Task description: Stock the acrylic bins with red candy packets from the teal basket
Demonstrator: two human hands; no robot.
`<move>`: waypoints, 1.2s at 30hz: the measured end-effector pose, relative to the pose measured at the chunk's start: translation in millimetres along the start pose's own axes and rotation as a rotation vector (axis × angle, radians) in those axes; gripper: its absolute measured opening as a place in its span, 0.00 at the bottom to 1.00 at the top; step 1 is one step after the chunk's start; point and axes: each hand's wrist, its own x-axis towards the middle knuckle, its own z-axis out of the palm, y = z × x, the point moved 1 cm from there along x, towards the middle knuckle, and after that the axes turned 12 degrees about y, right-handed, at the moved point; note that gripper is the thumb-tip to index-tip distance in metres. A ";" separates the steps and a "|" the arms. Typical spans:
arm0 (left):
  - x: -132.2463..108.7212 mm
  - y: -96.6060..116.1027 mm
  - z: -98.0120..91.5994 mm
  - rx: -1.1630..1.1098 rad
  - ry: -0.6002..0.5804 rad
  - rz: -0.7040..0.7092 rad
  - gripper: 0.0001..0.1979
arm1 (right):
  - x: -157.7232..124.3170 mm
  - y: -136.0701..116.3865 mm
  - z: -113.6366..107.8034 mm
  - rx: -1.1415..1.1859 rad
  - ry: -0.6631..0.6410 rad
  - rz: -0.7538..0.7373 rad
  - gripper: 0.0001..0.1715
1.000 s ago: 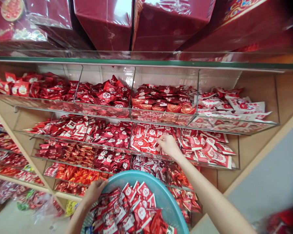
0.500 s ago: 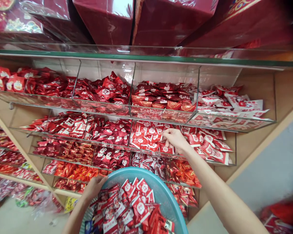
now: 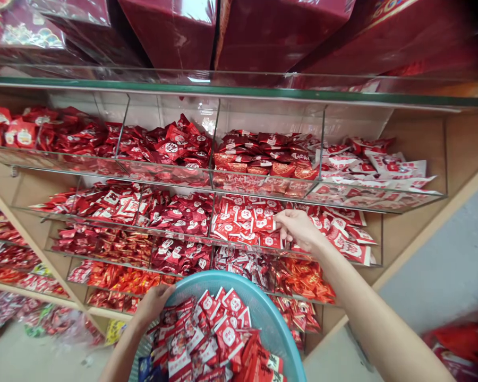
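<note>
The left hand (image 3: pixel 155 306) has its fingers clasped on the blue basket (image 3: pixel 279 326), already well loaded with mixed packets (image 3: pixel 228 335). Beyond, the right hand's (image 3: pixel 300 229) fingers touch packets remaining in a shelf bin (image 3: pixel 239 244); whether they pinch 1, I cannot tell.
</note>
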 end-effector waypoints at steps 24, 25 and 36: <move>-2.0 -0.5 0.7 0.003 -0.004 -0.021 0.25 | -71.5 100.8 73.2 -1.187 -0.797 -0.748 0.13; -1.4 -2.0 1.0 0.004 -0.004 -0.019 0.25 | -72.7 103.7 77.5 -1.211 -0.811 -0.750 0.13; -0.6 -6.2 1.6 0.001 0.010 0.000 0.25 | -75.8 75.5 79.8 -1.039 -0.690 -0.928 0.12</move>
